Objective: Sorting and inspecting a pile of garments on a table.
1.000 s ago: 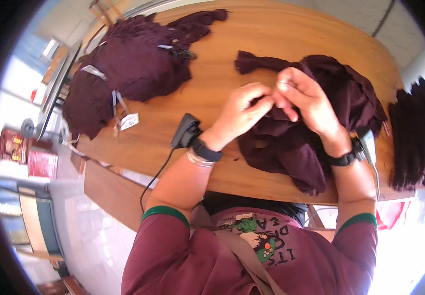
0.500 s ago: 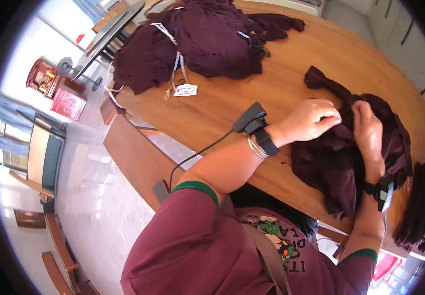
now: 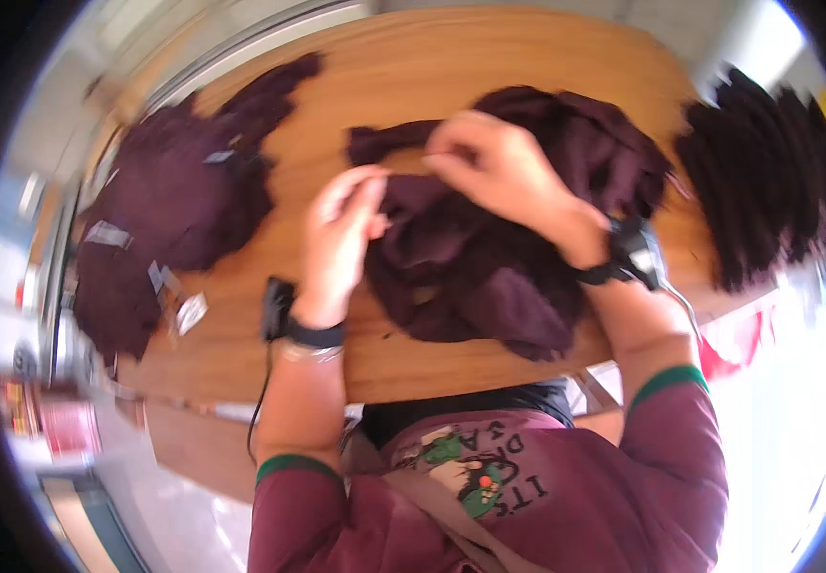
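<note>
A dark maroon knitted cloth piece [image 3: 489, 258] lies crumpled on the table in front of me, a narrow strip of it stretching left. Over its left edge is my left hand [image 3: 341, 234], fingers bent and thumb and forefinger brought together. Above the cloth, my right hand [image 3: 504, 172] is closed in a pinch near the strip. The two sets of fingertips are close but apart. Whatever lies in either pinch is too small or blurred to make out. Each wrist carries a black strap with a device and a cable.
A large heap of maroon cloth [image 3: 179, 191] with white ties and a tag [image 3: 191, 312] covers the table's left end. At the right edge stands a stack of dark folded pieces [image 3: 762, 181]. The wooden table [image 3: 413, 57] has a curved far edge. A bench [image 3: 198, 449] is at lower left.
The view has swung right, bringing the dark stack fully into sight. My left hand has turned more upright, and my right hand now leans leftward over the cloth.
</note>
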Available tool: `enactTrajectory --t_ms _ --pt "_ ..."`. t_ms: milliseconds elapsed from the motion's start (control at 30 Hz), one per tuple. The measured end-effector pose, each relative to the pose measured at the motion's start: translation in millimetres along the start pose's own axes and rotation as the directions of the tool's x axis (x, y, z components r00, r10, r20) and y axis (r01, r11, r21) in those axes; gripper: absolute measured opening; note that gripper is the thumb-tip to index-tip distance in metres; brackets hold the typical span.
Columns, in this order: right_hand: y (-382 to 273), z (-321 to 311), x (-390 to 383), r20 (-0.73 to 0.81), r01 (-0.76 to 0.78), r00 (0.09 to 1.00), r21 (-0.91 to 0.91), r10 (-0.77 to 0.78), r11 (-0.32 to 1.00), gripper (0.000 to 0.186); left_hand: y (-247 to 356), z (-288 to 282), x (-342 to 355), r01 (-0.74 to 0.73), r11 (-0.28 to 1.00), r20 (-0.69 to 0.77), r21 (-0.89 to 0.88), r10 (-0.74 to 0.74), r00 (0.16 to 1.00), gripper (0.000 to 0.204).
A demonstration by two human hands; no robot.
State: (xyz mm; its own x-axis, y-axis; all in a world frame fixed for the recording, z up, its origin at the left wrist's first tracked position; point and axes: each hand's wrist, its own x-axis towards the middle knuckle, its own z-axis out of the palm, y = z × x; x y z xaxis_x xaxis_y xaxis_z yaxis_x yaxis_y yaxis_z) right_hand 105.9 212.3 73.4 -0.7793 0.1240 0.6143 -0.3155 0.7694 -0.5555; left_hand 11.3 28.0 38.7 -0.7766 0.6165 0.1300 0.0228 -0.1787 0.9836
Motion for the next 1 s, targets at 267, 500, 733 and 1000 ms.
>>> enactTrajectory --t_ms 267,500,733,1000 --pt "10.5 -89.6 -24.6 -0.098 -0.102 0.992 -0.316 0.075 0.943 0.014 -14.9 -9.3 9.8 0.023 0.977 0.046 -0.211 -0.013 0.999 0.019" --pt "145.9 -229.0 -137.0 -0.252 -0.457 0.852 -0.785 0.458 0.418 0.026 -7.1 -0.2 4.6 -0.002 0.972 0.067 -0.234 0.018 0.998 0.026" --pt "187.8 -214.8 -163.1 -0.107 -0.429 0.790 -0.801 0.604 0.418 0.025 -9.4 1.1 4.4 -0.213 0.977 -0.028 -0.010 0.213 0.977 0.023" --pt "124.1 -190.6 -97.2 -0.518 -0.673 0.738 -0.517 0.432 0.530 0.036 -8.8 5.5 1.5 -0.314 0.930 -0.065 0.189 0.331 0.941 0.015"
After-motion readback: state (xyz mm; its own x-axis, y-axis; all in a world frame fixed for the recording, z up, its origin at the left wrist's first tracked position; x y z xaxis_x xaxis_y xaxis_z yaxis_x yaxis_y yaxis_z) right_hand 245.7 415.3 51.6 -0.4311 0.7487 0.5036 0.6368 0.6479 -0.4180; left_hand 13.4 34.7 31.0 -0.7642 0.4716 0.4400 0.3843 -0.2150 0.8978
